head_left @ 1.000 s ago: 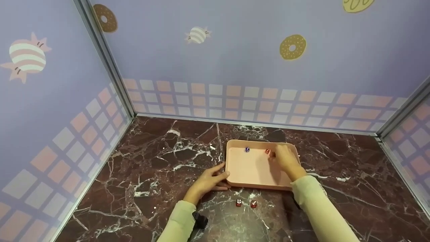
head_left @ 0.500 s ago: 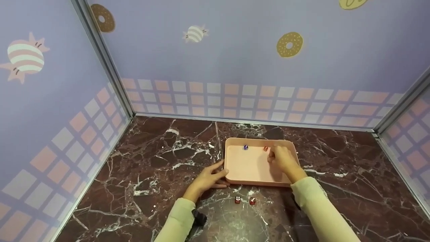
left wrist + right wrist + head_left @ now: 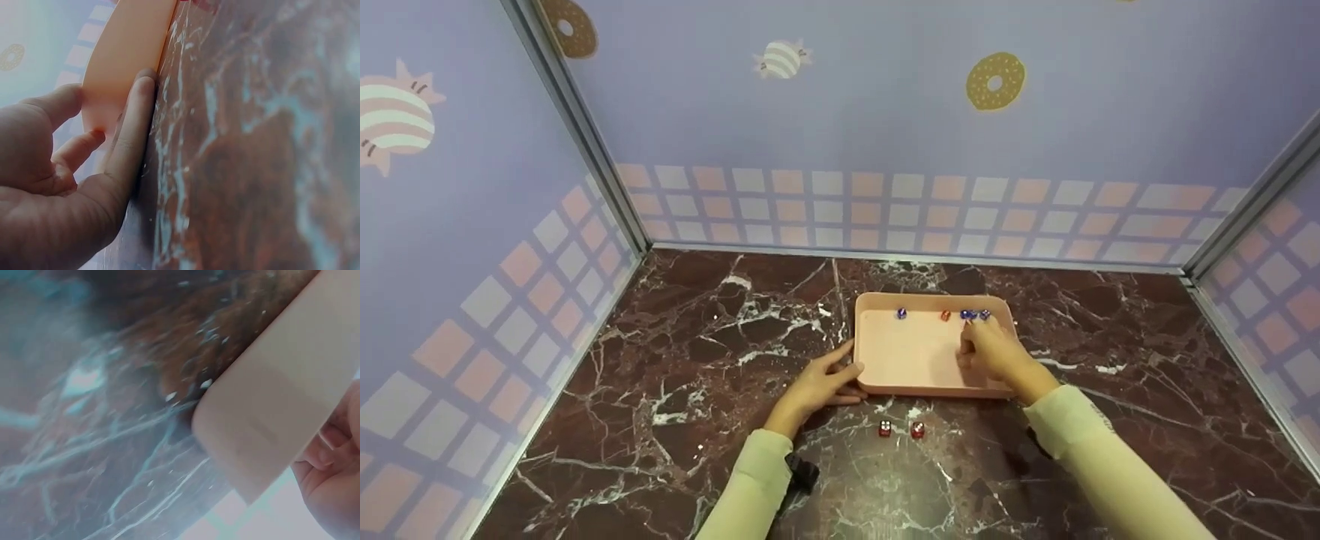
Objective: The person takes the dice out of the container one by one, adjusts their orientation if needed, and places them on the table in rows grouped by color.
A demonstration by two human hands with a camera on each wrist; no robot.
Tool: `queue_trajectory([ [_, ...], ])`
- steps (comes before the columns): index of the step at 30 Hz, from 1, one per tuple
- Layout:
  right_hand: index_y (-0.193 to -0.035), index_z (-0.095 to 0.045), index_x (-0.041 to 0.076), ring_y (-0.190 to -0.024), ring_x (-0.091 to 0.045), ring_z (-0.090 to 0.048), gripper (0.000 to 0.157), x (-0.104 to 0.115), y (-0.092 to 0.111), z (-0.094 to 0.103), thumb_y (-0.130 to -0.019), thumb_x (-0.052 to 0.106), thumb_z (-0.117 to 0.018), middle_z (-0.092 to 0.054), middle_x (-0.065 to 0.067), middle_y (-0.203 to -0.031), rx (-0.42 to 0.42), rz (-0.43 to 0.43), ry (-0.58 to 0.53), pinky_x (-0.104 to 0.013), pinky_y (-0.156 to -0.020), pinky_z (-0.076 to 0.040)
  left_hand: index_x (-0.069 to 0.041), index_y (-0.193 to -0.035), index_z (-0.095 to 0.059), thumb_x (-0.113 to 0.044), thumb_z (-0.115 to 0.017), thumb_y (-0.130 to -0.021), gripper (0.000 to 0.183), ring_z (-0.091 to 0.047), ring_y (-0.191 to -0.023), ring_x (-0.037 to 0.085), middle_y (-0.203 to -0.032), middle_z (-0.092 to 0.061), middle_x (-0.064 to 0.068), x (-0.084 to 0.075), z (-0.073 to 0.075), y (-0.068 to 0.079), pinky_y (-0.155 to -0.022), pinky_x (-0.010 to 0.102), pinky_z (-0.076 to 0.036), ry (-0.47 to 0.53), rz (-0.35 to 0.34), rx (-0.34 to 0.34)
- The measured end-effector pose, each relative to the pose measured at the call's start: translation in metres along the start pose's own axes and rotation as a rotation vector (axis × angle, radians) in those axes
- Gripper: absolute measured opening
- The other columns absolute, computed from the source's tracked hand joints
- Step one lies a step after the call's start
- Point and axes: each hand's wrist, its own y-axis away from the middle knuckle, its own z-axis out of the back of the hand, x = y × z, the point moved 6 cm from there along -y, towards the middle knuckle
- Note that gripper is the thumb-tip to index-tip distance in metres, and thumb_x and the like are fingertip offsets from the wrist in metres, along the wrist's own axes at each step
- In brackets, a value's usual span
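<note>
A shallow pink tray point(image 3: 911, 352) lies on the dark marbled table in the head view. My left hand point(image 3: 817, 386) steadies its near left corner, thumb at the rim and fingers fairly straight along the outside; the left wrist view shows these fingers touching the tray wall point(image 3: 126, 50). Inside the tray's right part is my right hand point(image 3: 994, 352), its fingers curled; whether they pinch anything is hidden. Just beyond it sit several blue dice point(image 3: 985, 314). Along the far wall stand an orange-red die point(image 3: 946, 316) and, further left, a blue die point(image 3: 901, 313).
Two red dice, a left one point(image 3: 885, 428) and a right one point(image 3: 917, 430), rest on the table in front of the tray. Patterned wall panels point(image 3: 810, 210) enclose the table at the back and sides. A black wrist device point(image 3: 802, 474) is on the left arm.
My right hand has drawn back slightly towards the tray's near side, uncovering several blue dice by the far wall. The left hand keeps its place on the tray. The head view has shifted slightly.
</note>
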Motion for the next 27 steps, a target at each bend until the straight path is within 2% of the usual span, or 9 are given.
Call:
queue_trajectory([
  [6,-0.065,-0.069,0.009,-0.068,-0.019,-0.053,0.024,0.0,0.006,0.001,-0.075,-0.005,-0.086,-0.064,0.001,-0.066,0.035,-0.047,-0.012,-0.039,-0.065,-0.055,-0.01,-0.167,-0.032,-0.017,-0.064,-0.109,0.067,-0.078,-0.094,0.035,-0.104,-0.06,0.018,-0.007,0.005,-0.002,-0.085,0.04,-0.07,0.004,0.011,-0.025],
  [10,-0.065,-0.07,0.011,-0.067,-0.017,-0.054,0.025,-0.001,0.013,0.001,-0.077,-0.001,-0.088,-0.066,0.001,-0.069,0.013,-0.063,-0.02,-0.041,-0.063,-0.057,-0.008,-0.168,-0.03,-0.017,-0.064,-0.109,0.069,-0.078,-0.094,0.035,-0.105,-0.06,0.018,-0.007,0.002,-0.001,-0.085,0.04,-0.07,0.006,0.005,-0.008],
  [18,-0.069,-0.075,0.009,-0.07,-0.017,-0.061,0.019,-0.006,0.023,0.005,-0.078,0.003,-0.091,-0.071,-0.001,-0.072,-0.023,-0.05,-0.055,-0.049,-0.071,-0.063,-0.01,-0.168,-0.029,-0.019,-0.059,-0.111,0.065,-0.078,-0.094,0.037,-0.11,-0.062,0.024,-0.006,-0.003,-0.002,-0.085,0.04,-0.07,0.007,0.018,-0.002],
  [27,-0.069,-0.075,0.01,-0.066,-0.015,-0.059,0.02,-0.007,0.028,0.001,-0.076,0.002,-0.092,-0.071,0.0,-0.072,-0.043,-0.108,-0.081,-0.04,-0.061,-0.059,-0.012,-0.168,-0.029,-0.02,-0.053,-0.114,0.06,-0.079,-0.092,0.04,-0.122,-0.067,0.032,-0.008,-0.003,-0.006,-0.081,0.039,-0.071,-0.018,0.043,0.006],
])
